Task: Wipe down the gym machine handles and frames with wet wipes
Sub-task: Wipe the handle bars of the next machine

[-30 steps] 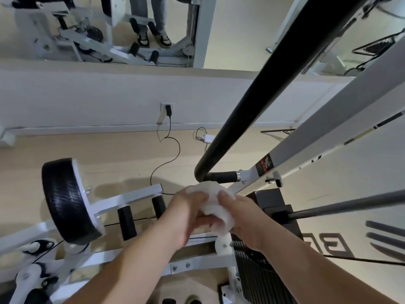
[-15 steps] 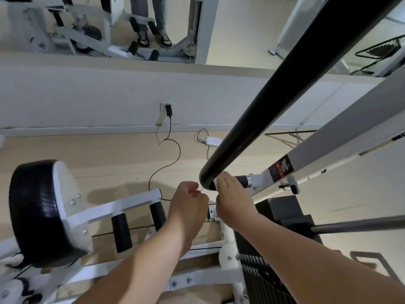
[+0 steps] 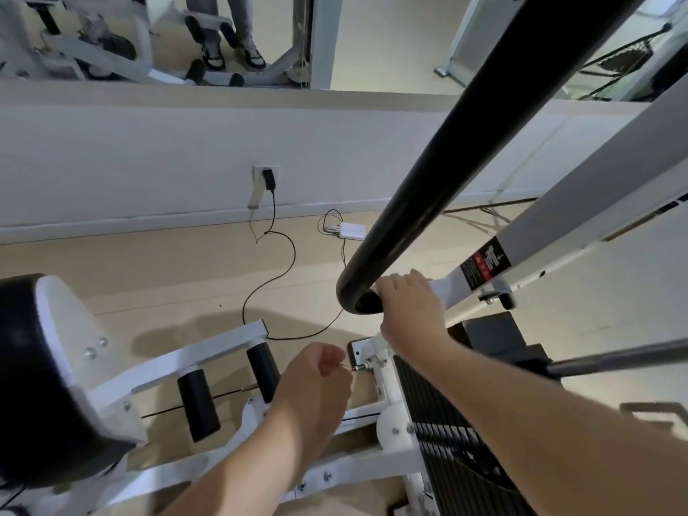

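Gripping black handle point(image 3: 465, 173) with right hand point(image 3: 407, 305), red-black label point(image 3: 484, 266) unreadable

My two bare forearms, no sleeves in my view, left hand point(image 3: 316, 378), right hand point(image 3: 407, 307), no rings or watch.

Pale wooden floor point(image 3: 130, 277), running up to a white wall base. Lying on it: a thin black cable point(image 3: 286, 255), looping down from a black plug point(image 3: 268, 179) in the wall socket and curling back toward the machine; a small white adapter box point(image 3: 351, 231) near the wall, with thin wires coiled beside it. Standing on it: the white machine frame point(image 3: 208, 348), carrying two black roller pads point(image 3: 197, 404) and a round black seat pad point(image 3: 33, 378) at left; beside the frame, at right, a black weight stack point(image 3: 446, 441).
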Action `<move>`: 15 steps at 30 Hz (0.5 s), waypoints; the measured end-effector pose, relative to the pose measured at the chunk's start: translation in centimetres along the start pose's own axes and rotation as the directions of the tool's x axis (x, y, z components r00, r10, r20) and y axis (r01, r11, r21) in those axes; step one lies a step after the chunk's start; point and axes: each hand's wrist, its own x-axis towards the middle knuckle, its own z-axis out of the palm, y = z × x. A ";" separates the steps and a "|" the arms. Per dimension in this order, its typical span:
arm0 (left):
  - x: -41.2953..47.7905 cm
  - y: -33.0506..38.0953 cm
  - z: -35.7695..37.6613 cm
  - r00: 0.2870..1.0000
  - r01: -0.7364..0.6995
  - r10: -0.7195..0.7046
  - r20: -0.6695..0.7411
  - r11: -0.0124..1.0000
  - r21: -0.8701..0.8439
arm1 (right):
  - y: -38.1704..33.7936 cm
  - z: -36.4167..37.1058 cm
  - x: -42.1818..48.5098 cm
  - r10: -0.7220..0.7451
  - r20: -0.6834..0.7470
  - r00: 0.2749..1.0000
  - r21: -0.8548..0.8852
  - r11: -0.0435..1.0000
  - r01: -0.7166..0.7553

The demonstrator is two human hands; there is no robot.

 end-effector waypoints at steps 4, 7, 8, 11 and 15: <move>-0.6 -0.9 -0.2 0.999 -0.035 0.034 0.009 0.994 0.104 | -1.3 2.0 -3.8 0.003 -0.021 1.000 0.081 0.997 -0.001; -0.6 -1.6 -0.1 0.999 -0.035 0.032 0.023 0.988 0.150 | 0.7 1.8 -4.2 -0.115 0.014 0.993 -0.048 0.992 0.115; -0.6 -1.7 0.0 0.999 -0.043 0.040 0.018 0.986 0.160 | 1.8 1.2 -3.5 -0.106 0.028 0.994 -0.095 0.990 0.109; -0.2 -1.0 0.6 0.990 -0.140 0.136 0.032 0.960 0.244 | 4.2 -1.0 0.1 0.045 0.151 0.987 -0.143 0.989 -0.023; 1.0 1.1 1.6 0.947 -0.319 0.313 0.079 0.877 0.359 | 2.7 -0.9 1.6 0.078 0.164 0.983 -0.073 0.995 -0.066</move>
